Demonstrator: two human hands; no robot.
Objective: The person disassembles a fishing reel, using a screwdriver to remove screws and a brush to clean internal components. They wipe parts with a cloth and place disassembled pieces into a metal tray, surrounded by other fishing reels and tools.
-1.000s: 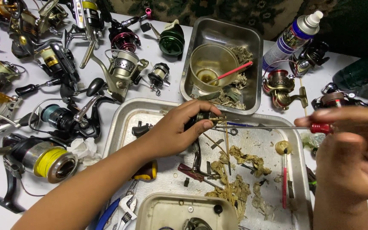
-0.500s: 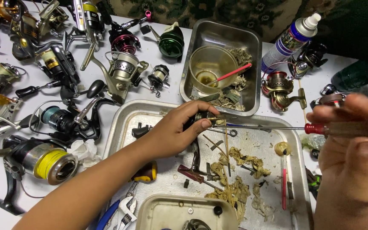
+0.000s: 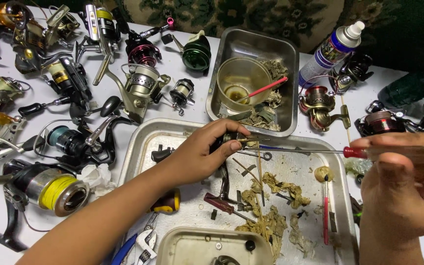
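Observation:
My left hand (image 3: 199, 152) grips a small dark reel part (image 3: 231, 140) over a large metal tray (image 3: 141, 142). In my right hand (image 3: 403, 186), at the right edge, is a red-handled screwdriver (image 3: 354, 152). Its long thin shaft (image 3: 300, 150) runs left, with the tip at the part in my left hand. Greasy paper scraps (image 3: 271, 221), small metal pieces and a second red-handled tool (image 3: 326, 216) lie in the tray below.
Several fishing reels (image 3: 55, 189) crowd the white table at left and back. A smaller metal pan (image 3: 271, 44) holds a plastic cup (image 3: 241, 81) with a red brush. A spray bottle (image 3: 331, 49) stands at back right. Pliers (image 3: 143, 243) and a small beige tray (image 3: 192, 243) sit near the front.
My right hand has moved left and up a little, bringing the screwdriver's shaft level with its tip at the part. My left hand has stayed in place.

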